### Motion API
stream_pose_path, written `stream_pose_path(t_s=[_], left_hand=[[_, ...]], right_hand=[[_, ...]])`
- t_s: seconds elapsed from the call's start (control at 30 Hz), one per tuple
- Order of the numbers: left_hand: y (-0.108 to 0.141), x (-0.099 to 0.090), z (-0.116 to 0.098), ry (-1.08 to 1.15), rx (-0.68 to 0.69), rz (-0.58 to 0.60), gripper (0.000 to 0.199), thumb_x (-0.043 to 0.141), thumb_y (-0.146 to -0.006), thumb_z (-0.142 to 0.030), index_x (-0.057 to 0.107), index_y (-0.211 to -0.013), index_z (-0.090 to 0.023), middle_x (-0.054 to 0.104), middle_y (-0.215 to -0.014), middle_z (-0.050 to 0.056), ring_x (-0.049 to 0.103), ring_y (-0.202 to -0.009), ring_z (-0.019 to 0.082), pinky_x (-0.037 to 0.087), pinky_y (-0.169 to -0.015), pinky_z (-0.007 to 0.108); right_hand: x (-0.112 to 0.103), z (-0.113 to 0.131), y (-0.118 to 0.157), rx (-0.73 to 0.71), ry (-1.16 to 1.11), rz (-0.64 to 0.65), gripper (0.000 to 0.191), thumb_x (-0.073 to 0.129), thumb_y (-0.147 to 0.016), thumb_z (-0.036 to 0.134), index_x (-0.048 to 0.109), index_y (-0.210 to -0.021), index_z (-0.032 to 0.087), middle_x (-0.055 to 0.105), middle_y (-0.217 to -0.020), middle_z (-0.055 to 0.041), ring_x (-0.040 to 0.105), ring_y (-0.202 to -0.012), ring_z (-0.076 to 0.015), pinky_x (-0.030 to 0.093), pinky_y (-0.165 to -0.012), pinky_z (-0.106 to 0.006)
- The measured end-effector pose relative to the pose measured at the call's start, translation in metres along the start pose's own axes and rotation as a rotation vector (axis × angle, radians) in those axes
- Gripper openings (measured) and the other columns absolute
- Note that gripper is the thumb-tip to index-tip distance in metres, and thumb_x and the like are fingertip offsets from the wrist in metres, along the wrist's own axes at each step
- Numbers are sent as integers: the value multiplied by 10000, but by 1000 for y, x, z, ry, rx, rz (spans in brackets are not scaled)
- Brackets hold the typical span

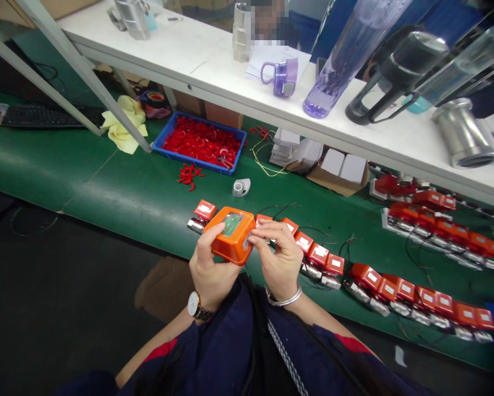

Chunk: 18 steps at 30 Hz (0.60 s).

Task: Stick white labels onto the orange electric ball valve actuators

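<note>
An orange box-shaped housing [243, 254] with a window showing a green face is held above the front edge of the green bench. My left hand [214, 269] grips it from the left and below, the thumb on its top near the window. The fingers of my right hand [280, 258] are pinched together at the housing's right side, over a small pale piece that looks like a label. Beyond the housing, to its left, a red unit with a metal fitting [205, 210] rests on the bench. More red units [318, 253] stand in a row to the right of my right hand.
A blue tray [157, 144] of red clips stands behind, with loose red clips [189, 175] and a tape roll [238, 188] in front. White boxes [286, 144] sit under a white shelf [214, 74] that bears bottles and cups. A yellow cloth [125, 126] lies by a shelf post.
</note>
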<state>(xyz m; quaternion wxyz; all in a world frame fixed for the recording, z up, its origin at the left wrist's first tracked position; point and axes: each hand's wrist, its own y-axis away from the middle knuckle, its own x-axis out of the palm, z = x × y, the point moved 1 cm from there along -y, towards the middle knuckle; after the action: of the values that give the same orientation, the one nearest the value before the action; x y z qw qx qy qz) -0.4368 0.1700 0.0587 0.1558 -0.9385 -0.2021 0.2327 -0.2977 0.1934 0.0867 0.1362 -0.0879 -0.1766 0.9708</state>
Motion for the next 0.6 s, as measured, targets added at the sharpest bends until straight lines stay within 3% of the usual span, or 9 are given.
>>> stream_pose_path(t_s=[0.17,0.37,0.6], left_hand=[[-2,0,-1,38,-16,42,758,884,-639,-211,552,-1319,-237,692,-1240,82,733,-1010,240,624,-819,328],[-3,-1,-3,28,-31,55,780,888,-614,-171,558,-1317,-246,704,-1215,73,744,-966,231,625,-783,314],[-1,-1,-3,32,-15,60,784,883,-621,-160,552,-1326,-248,684,-1249,81,726,-1039,248,617,-880,363]], right_hand=[[-1,-3,-2,26,-17,21,102,776,-844,150,745,-882,239,688,-902,-27,675,-939,-211,554,-889,-412],[-5,-5,-6,21,3,4,168,787,-839,170,751,-981,252,715,-968,-48,679,-984,-234,561,-904,-441],[-9,1,-13,-92,37,45,146,746,-863,133,773,-893,273,719,-877,-32,687,-979,-241,571,-930,-481]])
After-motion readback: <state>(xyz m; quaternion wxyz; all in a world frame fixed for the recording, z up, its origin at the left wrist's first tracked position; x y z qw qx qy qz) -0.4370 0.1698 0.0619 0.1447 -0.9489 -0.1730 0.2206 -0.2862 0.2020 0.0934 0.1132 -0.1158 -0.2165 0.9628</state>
